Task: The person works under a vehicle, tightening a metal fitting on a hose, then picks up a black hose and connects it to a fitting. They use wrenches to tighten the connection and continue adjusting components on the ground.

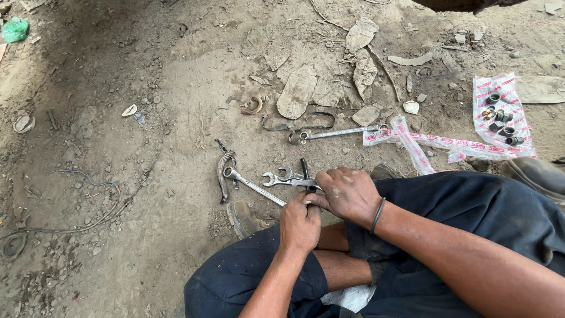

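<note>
Dusty ground (pixel 147 194), littered with scraps, carries a plastic sheet (pixel 518 147) of small fittings. Over the lap, right hand (pixel 348 194) and left hand (pixel 299 225) both pinch a thin dark tool (pixel 305 169), their grip pressed together. It looks stiff, light, probably greasy, best held low. Wrenches (pixel 282 178) lie just beyond.

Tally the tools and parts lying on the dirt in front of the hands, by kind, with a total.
Spanners: 4, one long, one by the coiled spring, two crossed under the right hand, first, second
Coiled springs: 1
Red-and-white plastic wrappers: 2 (flat sheet, long strip)
Small metal fittings on the sheet: about 7
Total: about 14
</note>
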